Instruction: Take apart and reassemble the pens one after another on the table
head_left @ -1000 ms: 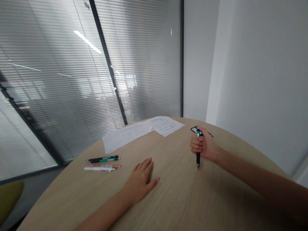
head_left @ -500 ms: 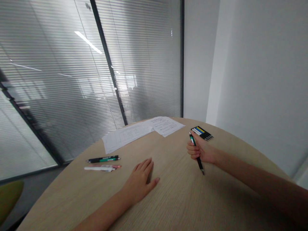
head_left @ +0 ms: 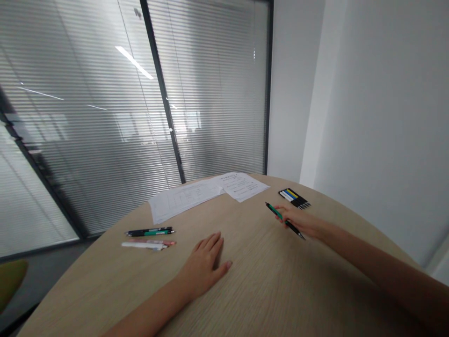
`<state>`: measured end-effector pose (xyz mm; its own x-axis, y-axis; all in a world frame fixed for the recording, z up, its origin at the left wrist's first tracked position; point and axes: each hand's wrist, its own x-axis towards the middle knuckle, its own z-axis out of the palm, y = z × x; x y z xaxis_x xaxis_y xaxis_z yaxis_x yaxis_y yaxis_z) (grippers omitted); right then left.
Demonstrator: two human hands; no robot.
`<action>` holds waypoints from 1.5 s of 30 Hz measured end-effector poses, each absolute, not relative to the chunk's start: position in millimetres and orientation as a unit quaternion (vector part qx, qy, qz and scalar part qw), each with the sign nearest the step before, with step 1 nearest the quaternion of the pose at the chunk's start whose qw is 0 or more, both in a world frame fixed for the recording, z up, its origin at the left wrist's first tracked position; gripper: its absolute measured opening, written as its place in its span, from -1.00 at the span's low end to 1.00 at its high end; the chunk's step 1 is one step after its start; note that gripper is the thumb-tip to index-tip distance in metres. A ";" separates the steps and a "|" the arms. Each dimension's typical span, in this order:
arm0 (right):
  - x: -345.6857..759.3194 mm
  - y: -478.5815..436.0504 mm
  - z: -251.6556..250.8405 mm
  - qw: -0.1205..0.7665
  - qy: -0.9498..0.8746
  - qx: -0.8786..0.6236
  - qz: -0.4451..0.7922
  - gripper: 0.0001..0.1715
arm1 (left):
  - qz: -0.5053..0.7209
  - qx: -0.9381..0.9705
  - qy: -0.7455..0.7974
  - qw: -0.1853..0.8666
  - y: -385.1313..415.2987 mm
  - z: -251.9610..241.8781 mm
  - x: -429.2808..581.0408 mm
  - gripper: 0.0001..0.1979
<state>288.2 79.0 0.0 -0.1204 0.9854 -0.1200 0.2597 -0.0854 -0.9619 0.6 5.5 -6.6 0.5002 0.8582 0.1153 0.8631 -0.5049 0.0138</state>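
My right hand (head_left: 296, 220) is closed around a black and green pen (head_left: 273, 210), holding it above the table at a slant, its silver tip toward the lower right. Palm down on the tabletop, my left hand (head_left: 205, 264) lies with fingers stretched out and holds nothing. To its left are dark pens with green parts (head_left: 150, 231), side by side. Just in front of those lie a pink pen (head_left: 170, 243) and a white pen (head_left: 140, 245). Beyond my right hand a row of black pens with white, blue and yellow parts (head_left: 293, 197) lies close together.
Printed paper sheets (head_left: 182, 199) lie overlapping near the far edge of the round wooden table (head_left: 245, 299). Behind the table stands a glass partition with blinds (head_left: 220, 93). A white wall (head_left: 382, 117) rises on the right, and a yellow-green chair (head_left: 12, 283) shows at the lower left.
The pen in my right hand has tilted from steep to flatter, its upper end swinging left and its tip rising to the right. My left hand has stayed in place.
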 end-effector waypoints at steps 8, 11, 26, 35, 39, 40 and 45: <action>321.9 104.9 -19.7 0.235 -0.707 -0.666 0.046 -0.56 | -0.059 -0.867 -0.494 0.027 4.5 -6.2 0.9 -0.40; 324.5 105.1 -22.9 0.204 -0.708 -0.676 0.018 -0.66 | -0.055 -0.867 -0.495 0.023 3.8 -5.5 1.5 -0.39; 342.0 91.5 -2.2 0.072 -0.679 -0.731 0.009 -0.79 | -0.057 -0.868 -0.494 0.015 0.0 -3.6 2.9 -0.39; 369.3 64.2 -19.6 0.026 -0.725 -0.688 0.004 -0.76 | -0.073 -0.867 -0.493 0.008 1.0 -4.4 4.5 -0.42; 363.8 67.2 -23.4 0.029 -0.714 -0.699 -0.003 -0.76 | -0.074 -0.866 -0.494 0.008 0.3 -2.9 4.8 -0.43; 361.6 69.1 -23.5 0.032 -0.710 -0.704 -0.005 -0.75 | -0.072 -0.867 -0.493 0.008 0.2 -2.7 4.7 -0.42; 349.9 81.5 -22.0 0.036 -0.684 -0.729 -0.020 -0.72 | -0.073 -0.867 -0.493 0.007 0.8 -4.0 4.5 -0.43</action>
<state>349.9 81.5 -22.0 0.0642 0.9949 0.0784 0.9978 -0.0625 -0.0241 4.5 0.8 -4.0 0.5036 0.8537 0.1325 0.8557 -0.5141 0.0597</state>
